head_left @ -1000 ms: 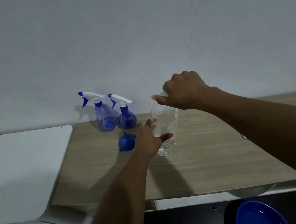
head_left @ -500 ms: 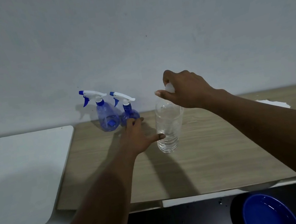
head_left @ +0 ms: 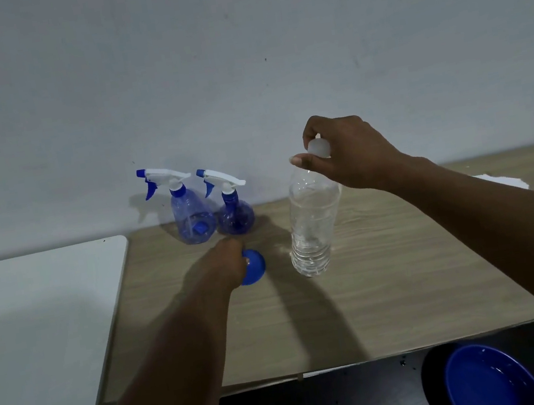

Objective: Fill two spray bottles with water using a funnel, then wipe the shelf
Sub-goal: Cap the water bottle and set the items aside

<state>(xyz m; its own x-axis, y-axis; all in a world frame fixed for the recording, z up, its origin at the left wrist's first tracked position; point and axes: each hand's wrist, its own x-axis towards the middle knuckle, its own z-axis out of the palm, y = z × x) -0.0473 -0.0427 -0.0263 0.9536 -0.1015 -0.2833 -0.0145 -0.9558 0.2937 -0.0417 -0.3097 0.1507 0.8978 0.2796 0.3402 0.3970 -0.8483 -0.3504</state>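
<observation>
Two blue spray bottles with white triggers stand by the wall, a taller one on the left and a rounder one beside it. In front of them lies a blue funnel on the wooden shelf. My left hand rests on the funnel, fingers closed around its left side. A clear water bottle stands upright to the right. My right hand pinches the white cap just above the bottle's neck.
A white surface adjoins the shelf on the left. A blue bowl sits on a dark surface below the shelf's front edge at the right. Something white lies at the shelf's far right behind my forearm.
My left hand let go of the water bottle and moved left onto the funnel. My right hand lifted the cap off the bottle's neck.
</observation>
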